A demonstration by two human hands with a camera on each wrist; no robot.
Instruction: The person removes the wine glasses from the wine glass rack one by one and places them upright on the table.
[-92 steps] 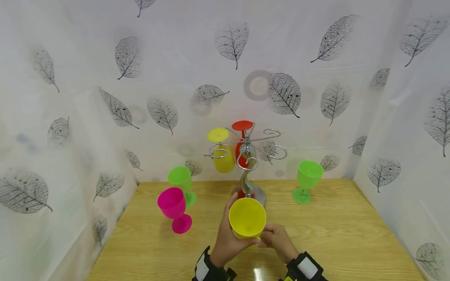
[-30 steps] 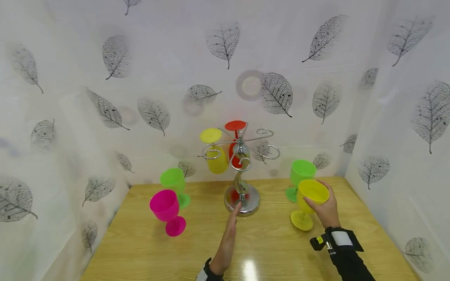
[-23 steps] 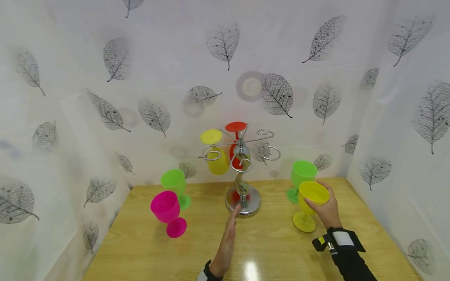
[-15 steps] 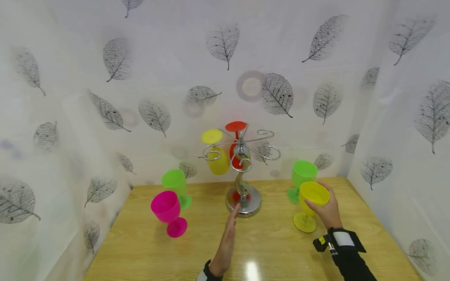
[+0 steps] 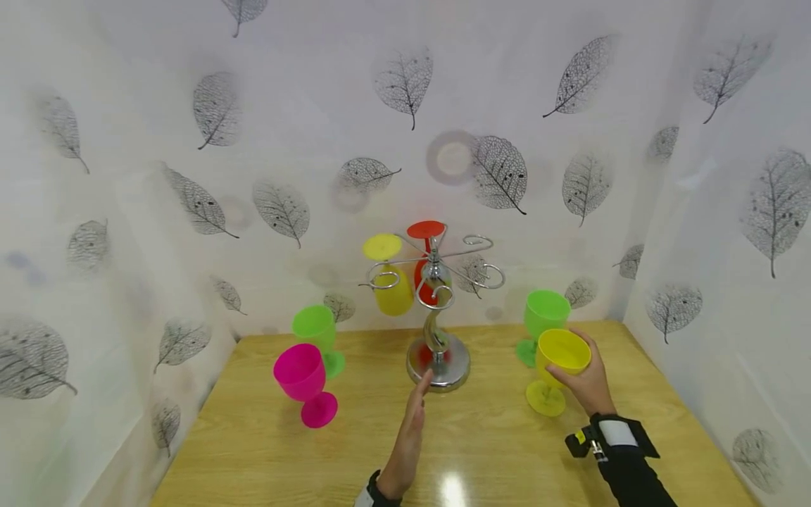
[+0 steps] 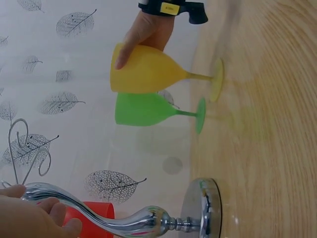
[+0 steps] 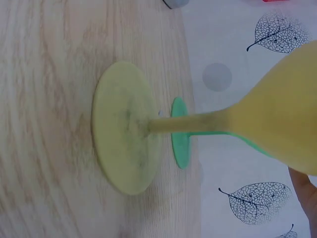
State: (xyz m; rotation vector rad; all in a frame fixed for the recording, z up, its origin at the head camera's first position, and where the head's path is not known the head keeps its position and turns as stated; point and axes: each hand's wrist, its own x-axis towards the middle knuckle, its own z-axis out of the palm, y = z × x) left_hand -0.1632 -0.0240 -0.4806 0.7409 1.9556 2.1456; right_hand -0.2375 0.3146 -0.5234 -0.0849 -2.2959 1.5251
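My right hand (image 5: 588,380) grips the bowl of a yellow plastic goblet (image 5: 563,352), thumb on the near side and fingers around the far side. The goblet is upright, its round foot (image 7: 126,129) down at the wooden table top. Right behind it stands a green goblet (image 6: 143,109). My left hand (image 5: 405,443) is held edge-on with straight fingers and holds nothing, just in front of the round base (image 5: 438,366) of a chrome goblet rack. In the left wrist view, fingers (image 6: 57,213) of that hand overlap the rack's curved stem.
From the rack's wire arms (image 5: 443,255) hang a yellow goblet (image 5: 393,292) and a red goblet (image 5: 426,229), both upside down. At the left of the table (image 5: 253,465) stand a pink goblet (image 5: 300,373) and another green goblet (image 5: 315,327). A leaf-patterned curtain (image 5: 329,84) encloses the back and sides.
Three seconds ago both hands held the yellow goblet before the rack. It is now at the right, in my right hand alone; the left has let go. Over the last second, hardly anything moves.
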